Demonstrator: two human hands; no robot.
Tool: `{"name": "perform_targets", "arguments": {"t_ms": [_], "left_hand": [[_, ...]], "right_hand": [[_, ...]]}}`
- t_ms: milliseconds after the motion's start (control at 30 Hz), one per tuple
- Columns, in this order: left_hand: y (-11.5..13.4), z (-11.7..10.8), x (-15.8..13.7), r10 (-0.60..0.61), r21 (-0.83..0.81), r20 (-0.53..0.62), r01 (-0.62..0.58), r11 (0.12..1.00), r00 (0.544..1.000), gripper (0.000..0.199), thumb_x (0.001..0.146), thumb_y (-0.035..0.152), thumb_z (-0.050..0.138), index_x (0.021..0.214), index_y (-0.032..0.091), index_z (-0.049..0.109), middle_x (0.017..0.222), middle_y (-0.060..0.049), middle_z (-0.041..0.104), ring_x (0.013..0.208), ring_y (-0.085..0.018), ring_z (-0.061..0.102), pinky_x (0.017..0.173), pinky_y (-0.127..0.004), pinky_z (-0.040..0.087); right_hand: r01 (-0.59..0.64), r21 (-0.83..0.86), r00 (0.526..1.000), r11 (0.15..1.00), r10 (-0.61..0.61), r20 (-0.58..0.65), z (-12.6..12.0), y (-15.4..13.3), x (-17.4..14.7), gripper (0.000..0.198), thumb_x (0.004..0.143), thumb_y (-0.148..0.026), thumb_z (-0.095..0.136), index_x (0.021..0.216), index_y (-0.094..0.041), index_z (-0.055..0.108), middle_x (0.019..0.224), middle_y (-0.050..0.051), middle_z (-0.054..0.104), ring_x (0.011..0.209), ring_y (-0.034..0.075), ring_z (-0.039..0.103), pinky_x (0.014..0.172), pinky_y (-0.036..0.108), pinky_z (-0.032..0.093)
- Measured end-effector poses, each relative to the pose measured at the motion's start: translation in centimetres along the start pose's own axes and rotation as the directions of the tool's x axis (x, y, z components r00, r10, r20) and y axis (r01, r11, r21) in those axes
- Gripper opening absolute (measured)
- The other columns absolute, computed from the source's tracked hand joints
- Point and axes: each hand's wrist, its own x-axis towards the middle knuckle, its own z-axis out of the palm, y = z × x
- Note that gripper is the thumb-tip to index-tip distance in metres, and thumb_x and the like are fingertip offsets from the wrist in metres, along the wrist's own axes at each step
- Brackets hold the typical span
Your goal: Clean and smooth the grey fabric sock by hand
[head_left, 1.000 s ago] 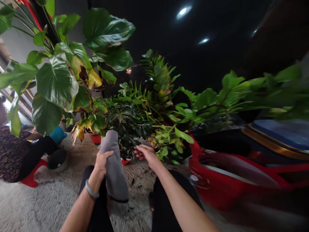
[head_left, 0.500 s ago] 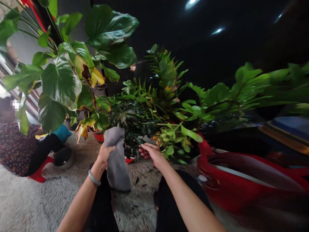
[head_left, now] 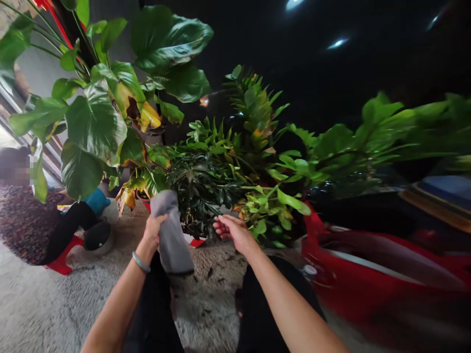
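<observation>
A grey cloth [head_left: 172, 235], folded or bunched lengthwise, hangs from my left hand [head_left: 151, 235], whose fingers close around its upper left side. My right hand [head_left: 235, 233] is apart from the cloth, thumb and forefinger pinched at the edge of a dark-leaved plant [head_left: 200, 191]. A narrow dark leaf [head_left: 214, 212] of that plant runs to those fingertips and seems to be between them. Below the plant, part of a red and white pot [head_left: 195, 240] shows.
A large-leaved plant [head_left: 93, 122] with yellowed, browned leaves rises at the left. Light green foliage [head_left: 267, 206] borders my right hand. A red bag [head_left: 353, 279] stands at the right. Another person [head_left: 27, 220] sits on a red stool [head_left: 62, 262] beside a dark bowl [head_left: 98, 236].
My left hand has moved slightly left and up with the grey cloth, whose lower end has swung up. My right hand keeps nearly the same pinched pose at the plant.
</observation>
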Motion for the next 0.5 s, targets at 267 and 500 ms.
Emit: {"name": "perform_targets", "arguments": {"t_ms": [267,500], "left_hand": [[3.1,-0.3,-5.3,0.167,-0.139,-0.004,-0.166,0.976,0.986,0.056,0.057,0.035,0.085,0.107,0.017,0.067,0.09,-0.005,0.075,0.076,-0.021,0.071,0.073,-0.033,0.058],[5.3,3.3,-1.6,0.141,-0.124,0.064,-0.133,0.983,0.988,0.039,0.058,0.025,0.08,0.095,0.015,0.071,0.088,-0.007,0.075,0.084,-0.025,0.072,0.082,-0.037,0.059]], "right_hand": [[0.017,0.041,0.999,0.999,-0.018,0.03,-0.2,0.1,0.2,0.016,0.073,-0.031,0.075,0.076,-0.016,0.072,0.063,0.006,0.073,0.047,0.012,0.061,0.039,0.018,0.043],[-0.002,0.057,0.999,0.998,0.0,0.035,0.2,-0.1,0.0,0.012,0.075,-0.028,0.073,0.074,-0.016,0.071,0.063,0.006,0.073,0.047,0.013,0.062,0.038,0.018,0.043]]}}
